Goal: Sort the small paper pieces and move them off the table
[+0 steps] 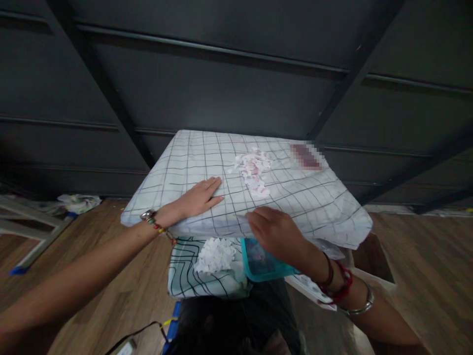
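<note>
My left hand lies flat on the white checked cloth that covers the table, fingers stretched and holding nothing. To its right is a loose heap of small white and pinkish paper pieces. Over the near table edge, my right hand is closed in a pinch. A small pale piece, blurred, shows at its fingertips. Below that hand sits a teal plastic basket, partly hidden by it. Left of the basket, a second heap of white paper pieces rests on a green patterned cloth.
A pixelated reddish rectangle lies at the table's right rear. Dark metal panels stand behind the table. An open box and a white carton are at lower right. A pale metal frame leg stands on the left floor.
</note>
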